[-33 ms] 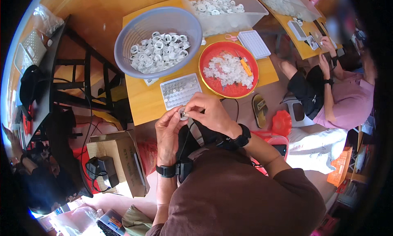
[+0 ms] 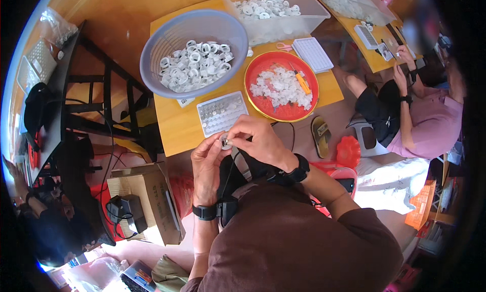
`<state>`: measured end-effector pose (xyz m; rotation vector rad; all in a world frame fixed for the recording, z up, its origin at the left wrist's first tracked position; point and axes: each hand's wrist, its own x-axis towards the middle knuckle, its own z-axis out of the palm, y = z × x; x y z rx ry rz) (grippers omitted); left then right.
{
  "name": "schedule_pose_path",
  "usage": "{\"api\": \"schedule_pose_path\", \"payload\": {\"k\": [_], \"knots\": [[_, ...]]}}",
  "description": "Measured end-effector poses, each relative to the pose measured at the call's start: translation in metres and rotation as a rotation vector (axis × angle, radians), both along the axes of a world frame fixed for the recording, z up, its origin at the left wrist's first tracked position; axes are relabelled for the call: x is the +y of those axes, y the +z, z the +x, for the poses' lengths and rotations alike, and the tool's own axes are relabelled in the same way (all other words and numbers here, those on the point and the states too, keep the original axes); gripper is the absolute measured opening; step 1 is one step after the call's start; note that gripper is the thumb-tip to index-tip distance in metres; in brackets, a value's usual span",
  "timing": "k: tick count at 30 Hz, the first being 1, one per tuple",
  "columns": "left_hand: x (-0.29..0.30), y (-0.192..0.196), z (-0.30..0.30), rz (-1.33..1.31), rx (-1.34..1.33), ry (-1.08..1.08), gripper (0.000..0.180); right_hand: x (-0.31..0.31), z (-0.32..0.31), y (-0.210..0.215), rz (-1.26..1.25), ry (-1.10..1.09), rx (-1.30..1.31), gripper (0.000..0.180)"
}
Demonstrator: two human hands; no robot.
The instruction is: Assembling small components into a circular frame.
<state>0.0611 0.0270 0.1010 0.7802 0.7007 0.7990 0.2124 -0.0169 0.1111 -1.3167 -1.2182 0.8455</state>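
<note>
Mid-frame, the left hand (image 2: 207,163) and right hand (image 2: 258,140) meet, both pinching one small white ring (image 2: 225,140) below the grey compartment tray (image 2: 221,112).

Yellow wooden table (image 2: 174,132): grey-blue plastic basket (image 2: 152,64) of white rings at left edge; red round tray (image 2: 253,97) of white parts at right edge; small grid tray (image 2: 221,112) near front edge; clear bin (image 2: 309,18) at far edge; white grid tray (image 2: 313,54) beside it.

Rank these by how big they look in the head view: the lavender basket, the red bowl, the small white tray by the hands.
1. lavender basket, largest.
2. red bowl, smaller across.
3. small white tray, clearly smallest, though nearest the camera.
</note>
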Motion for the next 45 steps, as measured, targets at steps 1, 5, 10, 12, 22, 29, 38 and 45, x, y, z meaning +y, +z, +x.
{"api": "schedule_pose_path", "payload": {"k": [1,5,10,12,22,29,38,45], "knots": [[0.001,0.001,0.001,0.015,0.009,-0.003,0.023,0.000,0.002,0.000,0.092,-0.003,-0.136,0.005],[0.001,-0.007,0.003,0.017,0.004,-0.030,0.023,-0.008,-0.001,0.006,0.183,-0.030,-0.557,0.009],[-0.005,-0.009,0.005,-0.018,0.032,-0.060,0.023,-0.012,0.005,-0.009,0.192,-0.039,-0.481,0.007],[-0.006,-0.008,0.007,-0.015,0.021,-0.068,0.023,-0.012,0.008,-0.011,0.080,0.006,-0.060,0.010],[-0.005,-0.014,0.017,0.005,0.046,-0.124,0.023,-0.021,0.015,-0.011,-0.051,-0.146,0.141,0.011],[-0.003,-0.021,0.013,-0.055,-0.047,-0.088,0.028,-0.020,0.102,-0.045,-0.122,-0.506,-0.443,0.012],[-0.004,-0.019,0.009,-0.067,-0.068,-0.088,0.027,-0.006,0.094,-0.048,-0.243,-0.444,-0.713,0.021],[-0.005,-0.019,0.011,-0.124,-0.104,-0.087,0.025,-0.004,0.091,-0.048,-0.287,-0.430,-0.792,0.021]]}}
